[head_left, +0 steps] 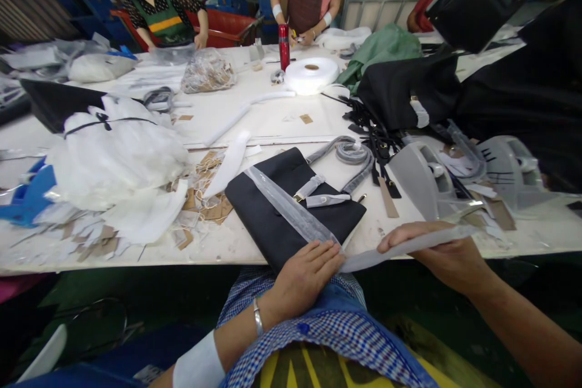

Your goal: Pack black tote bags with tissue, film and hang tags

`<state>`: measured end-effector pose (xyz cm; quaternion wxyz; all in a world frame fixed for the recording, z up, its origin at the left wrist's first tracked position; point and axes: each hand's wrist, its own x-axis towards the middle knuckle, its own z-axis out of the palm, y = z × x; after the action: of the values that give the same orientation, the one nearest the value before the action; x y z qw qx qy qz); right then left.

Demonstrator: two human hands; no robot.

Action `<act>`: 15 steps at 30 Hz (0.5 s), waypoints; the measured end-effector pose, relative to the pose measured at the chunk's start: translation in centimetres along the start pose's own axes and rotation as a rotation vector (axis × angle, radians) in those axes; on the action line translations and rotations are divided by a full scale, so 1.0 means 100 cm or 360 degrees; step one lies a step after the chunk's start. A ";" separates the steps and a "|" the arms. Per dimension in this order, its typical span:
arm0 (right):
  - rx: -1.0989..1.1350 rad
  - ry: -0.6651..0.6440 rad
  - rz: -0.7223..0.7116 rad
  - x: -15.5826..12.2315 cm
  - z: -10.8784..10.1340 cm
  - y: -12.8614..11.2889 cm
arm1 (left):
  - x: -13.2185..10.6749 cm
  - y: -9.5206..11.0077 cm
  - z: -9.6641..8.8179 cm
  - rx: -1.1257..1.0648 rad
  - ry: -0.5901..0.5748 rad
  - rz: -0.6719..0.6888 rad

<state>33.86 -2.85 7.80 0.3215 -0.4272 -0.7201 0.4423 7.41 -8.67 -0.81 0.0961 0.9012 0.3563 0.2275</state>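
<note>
The black bag (266, 227) lies flat on the table (268, 118) in front of you, a pale strip (291, 209) running slantwise across it. Your left hand (309, 273) rests flat at the bag's near edge, fingers straight and close together, pressing rather than gripping. Your right hand (436, 257), to the right of the bag, has its fingers clamped on the strip's free length (the thumb's exact hold is hard to tell). The strip looks light, thin and slippery, so pinch it firmly. The bag seems light and fairly stiff, best held by its edges; its buckle (299, 197) could snag or scratch. Just beyond the bag, the coiled strap (350, 151) may get in the way. Paper tags (213, 206) crowd its left side, with a white bundle (118, 154) farther left; to its right stand two plastic holders (421, 179), and black straps (377, 133) lie beyond its right corner.
</note>
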 end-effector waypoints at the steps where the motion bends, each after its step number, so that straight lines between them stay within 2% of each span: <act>1: -0.0009 -0.0006 -0.0005 -0.003 -0.001 0.001 | 0.000 0.001 0.000 0.0034 0.0006 0.0020; 4: -0.0103 -0.0001 -0.0074 -0.007 -0.005 0.000 | 0.001 0.005 -0.002 0.0103 0.0017 0.0078; 7: -0.0268 0.0010 -0.0137 0.004 -0.004 -0.009 | 0.002 0.006 -0.004 0.0093 0.0029 0.0130; 11: -0.0388 0.0001 -0.0125 0.046 0.015 -0.020 | 0.003 0.006 -0.002 0.0040 0.0067 0.0041; 15: -0.0266 -0.0083 -0.0145 0.099 0.051 -0.017 | 0.001 0.005 0.007 0.0040 0.0202 -0.0043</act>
<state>24.81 3.77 8.16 0.2858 -0.4077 -0.7812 0.3766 8.05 -8.97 -1.23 0.0651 0.8812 0.3765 0.2785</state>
